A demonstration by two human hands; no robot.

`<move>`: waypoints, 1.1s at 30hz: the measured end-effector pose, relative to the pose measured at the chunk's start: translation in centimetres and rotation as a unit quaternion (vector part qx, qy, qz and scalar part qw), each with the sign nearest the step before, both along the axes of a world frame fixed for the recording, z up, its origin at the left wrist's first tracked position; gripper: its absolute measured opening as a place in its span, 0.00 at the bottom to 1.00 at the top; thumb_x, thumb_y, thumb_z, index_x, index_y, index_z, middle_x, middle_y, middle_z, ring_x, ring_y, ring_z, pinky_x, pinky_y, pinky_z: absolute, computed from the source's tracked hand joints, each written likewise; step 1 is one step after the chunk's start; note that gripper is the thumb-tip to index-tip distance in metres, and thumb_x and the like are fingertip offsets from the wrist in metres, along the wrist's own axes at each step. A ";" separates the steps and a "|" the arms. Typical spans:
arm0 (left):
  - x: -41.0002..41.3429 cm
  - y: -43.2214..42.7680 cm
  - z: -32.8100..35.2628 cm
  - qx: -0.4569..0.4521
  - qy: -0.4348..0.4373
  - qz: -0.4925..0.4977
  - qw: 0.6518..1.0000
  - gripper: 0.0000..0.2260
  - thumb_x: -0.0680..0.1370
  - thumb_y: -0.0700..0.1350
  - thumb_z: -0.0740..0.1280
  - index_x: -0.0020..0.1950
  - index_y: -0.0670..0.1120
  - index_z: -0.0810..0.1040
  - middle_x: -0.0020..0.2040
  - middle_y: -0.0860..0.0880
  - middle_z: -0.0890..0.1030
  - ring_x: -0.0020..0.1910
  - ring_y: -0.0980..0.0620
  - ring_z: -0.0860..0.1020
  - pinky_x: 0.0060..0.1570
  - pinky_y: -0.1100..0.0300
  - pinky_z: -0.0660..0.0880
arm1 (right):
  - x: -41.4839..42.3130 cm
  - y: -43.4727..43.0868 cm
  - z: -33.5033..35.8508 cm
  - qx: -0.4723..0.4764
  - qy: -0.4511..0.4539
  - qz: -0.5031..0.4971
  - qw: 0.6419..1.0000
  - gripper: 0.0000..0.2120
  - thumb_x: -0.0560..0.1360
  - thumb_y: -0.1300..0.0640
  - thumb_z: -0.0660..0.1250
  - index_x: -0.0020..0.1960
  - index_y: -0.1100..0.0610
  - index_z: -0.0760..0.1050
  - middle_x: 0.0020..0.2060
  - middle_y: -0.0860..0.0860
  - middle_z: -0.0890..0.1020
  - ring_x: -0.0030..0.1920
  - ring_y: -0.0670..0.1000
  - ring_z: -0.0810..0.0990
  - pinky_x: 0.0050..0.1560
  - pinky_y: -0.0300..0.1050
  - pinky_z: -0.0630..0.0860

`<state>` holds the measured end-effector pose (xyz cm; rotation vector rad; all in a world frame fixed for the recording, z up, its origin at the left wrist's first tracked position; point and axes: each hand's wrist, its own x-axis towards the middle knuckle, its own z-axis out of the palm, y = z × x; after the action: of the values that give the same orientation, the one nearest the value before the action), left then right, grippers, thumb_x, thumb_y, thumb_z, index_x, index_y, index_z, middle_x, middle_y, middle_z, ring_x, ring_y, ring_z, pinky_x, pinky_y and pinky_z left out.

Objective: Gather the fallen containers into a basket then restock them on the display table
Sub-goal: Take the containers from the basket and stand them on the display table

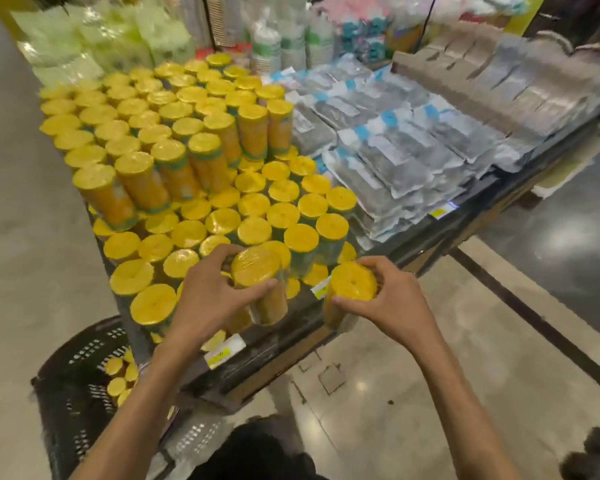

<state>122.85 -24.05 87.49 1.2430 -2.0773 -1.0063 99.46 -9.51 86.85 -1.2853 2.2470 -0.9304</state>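
Under left forearm (136, 403), basket (84, 348), containers (120, 375) partly hidden.

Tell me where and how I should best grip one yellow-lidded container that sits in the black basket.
Come straight down from above and pinch the container round its yellow lid. The lids seem to face up, the bodies sit packed together, and the basket walls close off the sides.

To my right lie flat clear packets with blue headers (395, 140), overlapping in rows, and beyond them are grey-brown packets (499, 74). At the back I see pale green bags (94, 39), white bottles with green labels (291, 39), and pink and teal packs (357, 29). A dark stripe (534, 320) crosses the glossy floor (378, 393) below me.
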 end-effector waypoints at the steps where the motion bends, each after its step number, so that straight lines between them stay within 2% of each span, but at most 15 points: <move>1: -0.4 -0.8 0.0 0.004 -0.001 0.014 1.000 0.34 0.61 0.65 0.75 0.62 0.54 0.74 0.52 0.59 0.75 0.53 0.55 0.75 0.44 0.64 0.70 | -0.9 -1.4 0.2 0.000 0.007 0.016 1.000 0.34 0.61 0.37 0.79 0.62 0.46 0.74 0.51 0.44 0.81 0.51 0.46 0.80 0.49 0.45 0.79; 6: -2.5 -5.2 0.2 -0.011 -0.012 0.057 0.998 0.32 0.64 0.60 0.78 0.63 0.51 0.74 0.54 0.55 0.76 0.52 0.54 0.75 0.43 0.62 0.71 | -4.5 -8.5 1.1 -0.010 0.035 0.069 0.997 0.41 0.56 0.27 0.72 0.64 0.45 0.73 0.59 0.45 0.81 0.59 0.48 0.79 0.55 0.54 0.79; 9: -4.1 -8.2 0.3 -0.019 -0.025 0.057 0.998 0.31 0.65 0.58 0.79 0.64 0.51 0.74 0.55 0.55 0.75 0.51 0.54 0.75 0.42 0.62 0.72 | -6.3 -12.7 1.9 -0.013 0.030 0.087 0.996 0.39 0.59 0.31 0.75 0.64 0.48 0.73 0.61 0.48 0.80 0.62 0.49 0.78 0.58 0.54 0.77; 11: -5.4 -10.4 0.5 -0.021 -0.040 0.054 0.998 0.33 0.65 0.59 0.79 0.65 0.50 0.74 0.56 0.54 0.76 0.52 0.53 0.75 0.46 0.57 0.74 | -7.5 -15.3 2.3 -0.002 0.035 0.101 0.994 0.38 0.61 0.34 0.76 0.66 0.49 0.73 0.62 0.48 0.79 0.63 0.50 0.76 0.59 0.52 0.77; 13: -6.7 -12.8 0.5 -0.023 -0.044 0.054 0.997 0.33 0.64 0.59 0.79 0.65 0.49 0.74 0.57 0.53 0.76 0.54 0.53 0.75 0.49 0.54 0.75 | -8.7 -18.0 2.8 0.009 0.050 0.120 0.992 0.37 0.62 0.34 0.77 0.66 0.49 0.73 0.61 0.47 0.79 0.62 0.50 0.76 0.57 0.50 0.76; 15: -8.0 -15.2 0.6 -0.024 -0.054 0.050 0.997 0.34 0.64 0.60 0.79 0.65 0.49 0.74 0.58 0.52 0.76 0.55 0.52 0.75 0.48 0.56 0.74 | -9.9 -20.8 3.3 0.018 0.059 0.137 0.989 0.37 0.63 0.36 0.77 0.66 0.49 0.72 0.60 0.47 0.79 0.60 0.49 0.77 0.54 0.46 0.76; 18: -9.8 -18.3 1.0 -0.032 -0.084 0.050 0.995 0.36 0.64 0.61 0.78 0.67 0.49 0.73 0.60 0.51 0.74 0.57 0.52 0.73 0.51 0.56 0.72 | -11.4 -24.9 3.4 0.030 0.081 0.157 0.984 0.39 0.63 0.36 0.78 0.68 0.51 0.72 0.61 0.49 0.79 0.60 0.51 0.77 0.55 0.47 0.76; 22: -12.1 -21.3 1.4 -0.050 -0.123 0.045 0.990 0.33 0.66 0.60 0.78 0.66 0.49 0.74 0.59 0.49 0.74 0.57 0.52 0.72 0.52 0.59 0.68 | -13.1 -29.8 2.9 0.038 0.100 0.194 0.975 0.39 0.62 0.37 0.78 0.67 0.53 0.73 0.60 0.51 0.80 0.59 0.52 0.78 0.54 0.50 0.77; 25: -13.5 -23.1 1.2 -0.037 -0.160 0.053 0.985 0.35 0.67 0.60 0.77 0.71 0.50 0.71 0.64 0.49 0.72 0.63 0.51 0.71 0.55 0.62 0.66 | -14.4 -33.2 2.8 0.027 0.087 0.231 0.969 0.36 0.63 0.40 0.80 0.64 0.55 0.74 0.58 0.52 0.81 0.58 0.53 0.79 0.53 0.48 0.77; 29: -15.3 -24.9 1.5 -0.069 -0.201 0.077 0.974 0.35 0.68 0.61 0.76 0.71 0.51 0.71 0.66 0.48 0.71 0.65 0.49 0.70 0.59 0.56 0.69 | -15.6 -37.4 2.2 0.007 0.112 0.303 0.946 0.31 0.62 0.39 0.80 0.58 0.53 0.78 0.52 0.49 0.80 0.53 0.51 0.79 0.43 0.44 0.70; 33: -16.5 -26.7 1.9 -0.084 -0.260 0.107 0.956 0.35 0.66 0.66 0.74 0.70 0.54 0.71 0.63 0.49 0.72 0.62 0.49 0.73 0.55 0.52 0.74 | -16.5 -41.1 1.7 0.014 0.136 0.345 0.928 0.29 0.60 0.38 0.80 0.53 0.54 0.80 0.51 0.52 0.80 0.52 0.53 0.79 0.44 0.49 0.74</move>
<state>106.39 -50.79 89.41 1.7341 -2.2753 -0.4187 82.98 -50.58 88.54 -2.0898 1.7308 -0.4700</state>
